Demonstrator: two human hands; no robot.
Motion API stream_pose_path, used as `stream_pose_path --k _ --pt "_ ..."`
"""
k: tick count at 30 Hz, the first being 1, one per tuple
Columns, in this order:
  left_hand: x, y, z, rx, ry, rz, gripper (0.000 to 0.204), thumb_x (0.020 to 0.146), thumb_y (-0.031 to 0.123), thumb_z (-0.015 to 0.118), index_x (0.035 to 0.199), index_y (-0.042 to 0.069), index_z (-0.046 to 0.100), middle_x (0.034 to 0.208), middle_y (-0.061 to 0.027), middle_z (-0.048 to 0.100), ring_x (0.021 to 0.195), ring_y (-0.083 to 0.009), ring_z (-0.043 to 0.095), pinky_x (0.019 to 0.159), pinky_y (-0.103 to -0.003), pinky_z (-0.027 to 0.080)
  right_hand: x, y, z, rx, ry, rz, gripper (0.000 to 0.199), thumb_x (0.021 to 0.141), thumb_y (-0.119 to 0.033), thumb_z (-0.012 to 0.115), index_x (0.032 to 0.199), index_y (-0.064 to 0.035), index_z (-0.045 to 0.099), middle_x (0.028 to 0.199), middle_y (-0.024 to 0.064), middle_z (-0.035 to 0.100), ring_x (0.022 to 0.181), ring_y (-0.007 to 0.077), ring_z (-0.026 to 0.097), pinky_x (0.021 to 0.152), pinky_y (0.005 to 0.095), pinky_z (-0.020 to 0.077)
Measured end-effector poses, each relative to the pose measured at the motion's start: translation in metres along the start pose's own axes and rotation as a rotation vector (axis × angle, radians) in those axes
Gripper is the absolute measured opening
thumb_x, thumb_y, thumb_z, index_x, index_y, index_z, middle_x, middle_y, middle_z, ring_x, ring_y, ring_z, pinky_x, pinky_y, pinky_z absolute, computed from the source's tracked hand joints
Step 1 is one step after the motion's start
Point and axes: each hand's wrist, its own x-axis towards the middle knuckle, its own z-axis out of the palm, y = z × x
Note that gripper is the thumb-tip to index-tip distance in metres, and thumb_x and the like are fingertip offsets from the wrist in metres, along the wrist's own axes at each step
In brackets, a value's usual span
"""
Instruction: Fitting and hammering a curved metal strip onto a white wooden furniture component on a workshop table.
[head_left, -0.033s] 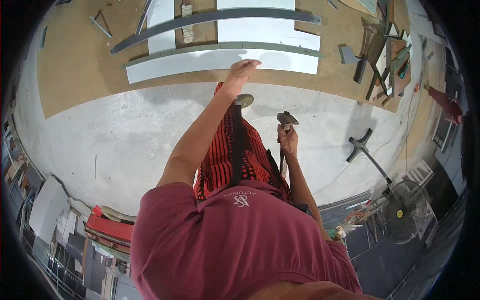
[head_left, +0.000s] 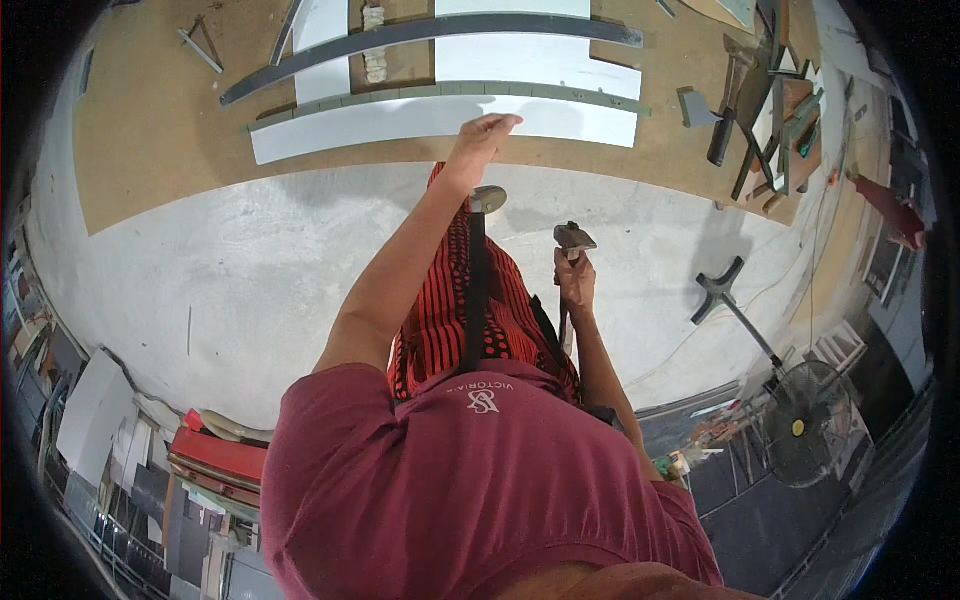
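My left hand [head_left: 481,146] hangs over the front edge of a white sheet [head_left: 350,138], its fingers stretched out to the right and holding nothing; whether it touches the sheet I cannot tell. Along that sheet lies a long grey-green strip [head_left: 400,93] with evenly spaced dark marks. A dark grey bar [head_left: 400,41] lies beyond it, across white pieces. Low on my right side, apart from the table, my right hand [head_left: 577,283] is closed around the handle of a hammer [head_left: 575,237], whose head points up. My fist hides part of the handle.
The brown tabletop [head_left: 160,170] has a curved-looking near edge. At its right lie a black-handled tool [head_left: 722,135], a small grey plate [head_left: 697,107] and a heap of offcuts [head_left: 790,130]. On the floor at right stands a fan [head_left: 808,425]; a red case-like object [head_left: 220,460] is behind left.
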Motion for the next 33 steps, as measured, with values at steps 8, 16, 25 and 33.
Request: stream_pose_path --k 8,16,25,33 --pt "0.031 -0.002 0.002 0.191 0.103 0.252 0.029 0.085 0.029 0.059 0.096 0.003 0.065 0.073 -0.0027 0.064 0.065 -0.0088 0.055 0.054 -0.023 0.041 -0.007 0.005 0.004 -0.037 -0.037 -0.012 0.043 0.082 -0.035 0.058 0.101 0.0031 0.055 0.064 0.0118 0.06 0.053 0.018 0.057 0.05 0.0319 0.0457" --pt "0.06 0.002 0.013 0.929 0.491 0.832 0.014 0.079 0.024 0.063 0.086 0.013 0.067 0.085 -0.0053 0.063 0.081 -0.0268 0.057 0.068 -0.035 0.048 -0.005 0.006 0.006 -0.035 0.006 -0.026 0.035 0.081 -0.031 0.059 0.081 0.0037 0.055 0.056 0.0081 0.056 0.048 0.0159 0.053 0.047 0.0307 0.0428" --pt "0.066 -0.005 0.023 1.007 0.5 0.798 0.01 0.076 0.021 0.065 0.081 0.013 0.066 0.087 -0.0017 0.059 0.081 -0.0252 0.055 0.07 -0.035 0.048 -0.004 0.003 -0.001 -0.04 0.002 0.001 0.037 0.082 -0.033 0.058 0.082 0.0045 0.056 0.057 0.0102 0.056 0.049 0.0165 0.055 0.048 0.0313 0.0442" --pt "0.068 -0.01 0.022 1.03 0.483 0.873 0.008 0.075 0.02 0.066 0.08 0.013 0.065 0.086 -0.0012 0.058 0.08 -0.0245 0.055 0.068 -0.035 0.049 0.011 -0.002 -0.004 -0.035 0.01 -0.127 0.034 0.082 -0.031 0.058 0.082 0.0024 0.055 0.058 0.006 0.053 0.05 0.0129 0.051 0.048 0.0296 0.0428"
